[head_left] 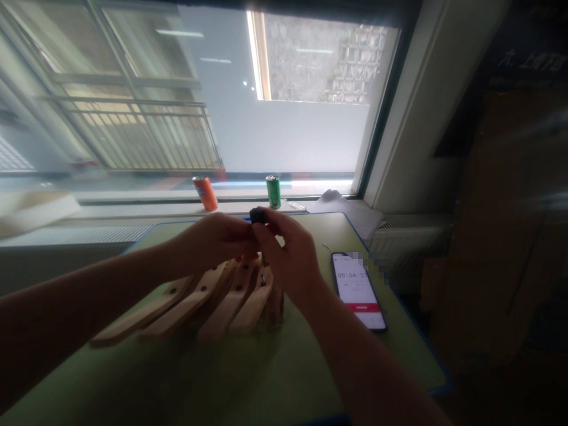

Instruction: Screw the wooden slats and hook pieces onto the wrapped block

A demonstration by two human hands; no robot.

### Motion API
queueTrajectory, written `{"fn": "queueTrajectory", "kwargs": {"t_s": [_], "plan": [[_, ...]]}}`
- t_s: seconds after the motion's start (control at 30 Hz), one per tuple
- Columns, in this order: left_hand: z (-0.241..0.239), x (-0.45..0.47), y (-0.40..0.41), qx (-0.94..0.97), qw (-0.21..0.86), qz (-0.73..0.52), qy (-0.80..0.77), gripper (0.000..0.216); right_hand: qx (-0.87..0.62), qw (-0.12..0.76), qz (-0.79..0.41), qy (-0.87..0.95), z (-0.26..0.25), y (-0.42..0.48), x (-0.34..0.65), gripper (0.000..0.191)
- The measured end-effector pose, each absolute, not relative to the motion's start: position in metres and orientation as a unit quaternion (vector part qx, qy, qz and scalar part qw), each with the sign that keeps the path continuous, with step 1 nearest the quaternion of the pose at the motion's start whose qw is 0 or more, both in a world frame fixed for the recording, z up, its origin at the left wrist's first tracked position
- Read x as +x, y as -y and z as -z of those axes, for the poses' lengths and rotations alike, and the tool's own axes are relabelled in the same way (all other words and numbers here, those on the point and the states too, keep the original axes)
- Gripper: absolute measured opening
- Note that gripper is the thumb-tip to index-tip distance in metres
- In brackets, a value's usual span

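Note:
My right hand (293, 248) is closed, pinching a small black knob-like piece (256, 215) between thumb and fingers. My left hand (217, 239) reaches in from the left, its fingers drawn together just below and beside the black piece; what they grip is hidden. Under both hands several curved wooden pieces (181, 307) with dark holes lie side by side on the table. A short metal pin or shaft (262, 279) shows at the rightmost wooden piece, below my right hand. Whether it joins the black piece cannot be made out.
A phone (359, 293) showing a timer lies on the green table (302, 367) to the right. On the windowsill stand an orange can (205, 194), tilted in view, and a green can (274, 192). Papers (346, 210) lie by the far right corner. Cardboard (497, 236) stands at the right.

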State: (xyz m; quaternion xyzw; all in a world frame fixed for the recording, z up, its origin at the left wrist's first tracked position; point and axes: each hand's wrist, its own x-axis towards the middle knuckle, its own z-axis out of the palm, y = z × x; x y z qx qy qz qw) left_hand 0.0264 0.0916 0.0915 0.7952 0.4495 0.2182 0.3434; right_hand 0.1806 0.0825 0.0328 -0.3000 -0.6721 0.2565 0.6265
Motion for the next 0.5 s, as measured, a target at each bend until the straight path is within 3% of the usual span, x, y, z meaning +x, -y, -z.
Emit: {"fn": "queueTrajectory", "kwargs": {"t_s": [0.5], "plan": [[-0.0906,0.0208,-0.0837,0.807,0.277,-0.222,-0.472,0.026,-0.280,0.629,-0.284,0.667,-0.0299,-0.0822,0.1812,0.029]]}}
